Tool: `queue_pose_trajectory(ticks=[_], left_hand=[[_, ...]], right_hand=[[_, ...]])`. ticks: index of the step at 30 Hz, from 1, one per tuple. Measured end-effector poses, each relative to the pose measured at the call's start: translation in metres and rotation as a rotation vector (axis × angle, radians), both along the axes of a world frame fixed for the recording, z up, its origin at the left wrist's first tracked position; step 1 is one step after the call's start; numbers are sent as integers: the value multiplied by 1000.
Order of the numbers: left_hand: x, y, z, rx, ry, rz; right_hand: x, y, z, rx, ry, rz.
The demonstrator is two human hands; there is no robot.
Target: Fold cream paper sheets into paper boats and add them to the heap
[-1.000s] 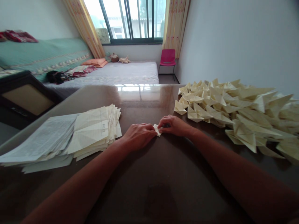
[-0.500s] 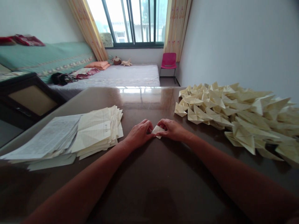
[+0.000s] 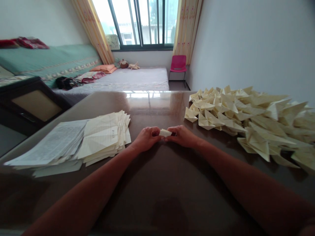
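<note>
A small folded piece of cream paper [image 3: 165, 132] is held between my two hands over the middle of the brown table [image 3: 152, 190]. My left hand [image 3: 148, 138] pinches its left end between thumb and fingers. At its right end, my right hand [image 3: 181, 135] grips it the same way. The inner folds are too small to make out. Left of my hands lies a stack of cream paper sheets [image 3: 99, 139], the top one creased. Many folded paper pieces [image 3: 221, 111], pointed and boat-like, are heaped on the right side of the table.
Grey printed sheets [image 3: 51, 144] overlap the cream stack at the far left. Beyond the table stand a bed [image 3: 145, 77] and a pink chair [image 3: 178, 64]. A dark cabinet [image 3: 36, 101] is beside the table's left edge, and a white wall [image 3: 251, 46] rises at the right.
The folded paper has been turned from a flat diamond lying low into a narrower shape, lifted slightly and held level between both hands. My fingers have shifted to its two ends.
</note>
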State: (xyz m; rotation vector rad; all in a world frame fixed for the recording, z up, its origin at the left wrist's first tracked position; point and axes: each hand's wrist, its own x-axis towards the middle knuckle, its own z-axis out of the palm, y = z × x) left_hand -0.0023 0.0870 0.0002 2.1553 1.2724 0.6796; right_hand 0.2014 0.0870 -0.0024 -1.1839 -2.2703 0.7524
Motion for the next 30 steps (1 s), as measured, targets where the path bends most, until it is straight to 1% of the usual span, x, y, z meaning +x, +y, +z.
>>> queue_pose_trajectory(ticks=[2,5,8,11,13,17,20,22,27,30], left_hand=[[1,0,-1,-5,-16,-6],[2,0,-3,-7,-74,-43],[5,-1,-4,81,-107,-34],[6,-2,-3,203,-27,-29],[5,-3,-1,245,58,-13],[2,-5,2,289,203,15],[2,-6,2,298,232,-5],[2,-6,1,283,196,-1],[2,-2,-4,216,-30,31],[1,1,-5,191,-113,37]], right_hand=[[2,1,1,25,7,-5],[3,2,0,-10,47,-26],[4,3,-1,-47,80,-29],[2,3,-3,-106,103,-4],[0,2,-3,-121,98,5],[-2,2,-1,-36,170,-68],[0,3,-1,-11,231,-90],[1,4,-2,3,236,-90],[4,8,-5,-4,276,-117],[3,9,-6,4,299,-135]])
